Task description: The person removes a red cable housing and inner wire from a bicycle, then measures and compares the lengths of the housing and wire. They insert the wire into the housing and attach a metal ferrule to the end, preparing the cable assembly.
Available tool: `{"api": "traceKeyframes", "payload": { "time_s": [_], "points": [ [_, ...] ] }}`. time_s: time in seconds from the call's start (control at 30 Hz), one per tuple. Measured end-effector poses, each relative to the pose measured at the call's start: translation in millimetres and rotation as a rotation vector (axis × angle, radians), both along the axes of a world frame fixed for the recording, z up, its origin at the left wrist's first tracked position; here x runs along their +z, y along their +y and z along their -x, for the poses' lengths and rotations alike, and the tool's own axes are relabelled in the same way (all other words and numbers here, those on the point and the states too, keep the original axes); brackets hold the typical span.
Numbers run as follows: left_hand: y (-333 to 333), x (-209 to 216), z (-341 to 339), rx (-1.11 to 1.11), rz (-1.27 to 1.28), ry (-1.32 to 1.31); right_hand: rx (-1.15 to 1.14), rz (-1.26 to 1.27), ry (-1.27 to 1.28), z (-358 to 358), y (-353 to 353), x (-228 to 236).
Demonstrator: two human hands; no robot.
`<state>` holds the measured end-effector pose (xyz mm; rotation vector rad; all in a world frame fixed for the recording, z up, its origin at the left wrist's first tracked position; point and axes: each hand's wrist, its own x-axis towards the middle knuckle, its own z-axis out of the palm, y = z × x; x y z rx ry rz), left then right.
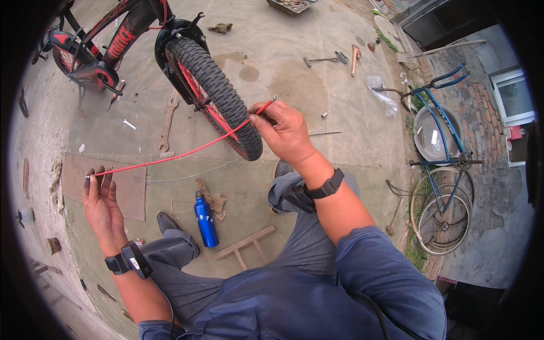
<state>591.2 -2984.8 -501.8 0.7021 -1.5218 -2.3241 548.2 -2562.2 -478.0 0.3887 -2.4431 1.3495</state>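
A red cable housing (187, 153) stretches between my two hands in a shallow bow. My left hand (103, 203) pinches its left end, where a small metal tip shows. Near the other end, my right hand (280, 131) is closed round the housing, and its tipped end sticks up past the fingers. Just beyond the right hand is the knobbly front tyre (218, 85) of a black and red bicycle (122, 42). On the ground below the housing lies a thin pale wire (192, 174).
A blue metal bottle (205, 222) stands between my feet, beside a brown rag (212, 201) and a small wooden frame (245, 243). A large spanner (169, 124) and a pipe wrench (355, 60) lie farther out. At right, a blue bicycle frame (442, 122) leans near a basin (425, 136).
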Motion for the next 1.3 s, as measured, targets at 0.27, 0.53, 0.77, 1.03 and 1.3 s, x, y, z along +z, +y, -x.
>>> {"api": "traceKeyframes", "payload": {
  "time_s": [0.27, 0.53, 0.77, 1.03, 1.3],
  "points": [
    [-0.7, -1.1, -0.3, -0.005, -0.004, 0.015, 0.007, -0.037, 0.049, 1.6, 0.7, -1.9],
    [0.6, -0.3, 0.0, 0.003, -0.001, -0.001, 0.014, -0.061, 0.045, 2.2, 0.1, -3.4],
    [-3.0, -4.2, 0.6, 0.004, 0.023, -0.003, 0.008, -0.052, 0.031, 1.7, -3.2, -2.9],
    [-3.4, -4.9, 0.7, -0.001, 0.009, -0.006, 0.041, -0.092, 0.055, 0.6, -4.3, -2.7],
    [-0.9, -4.0, 0.7, 0.009, 0.024, -0.017, 0.025, -0.098, 0.082, 1.1, -9.0, -5.7]
  ]
}}
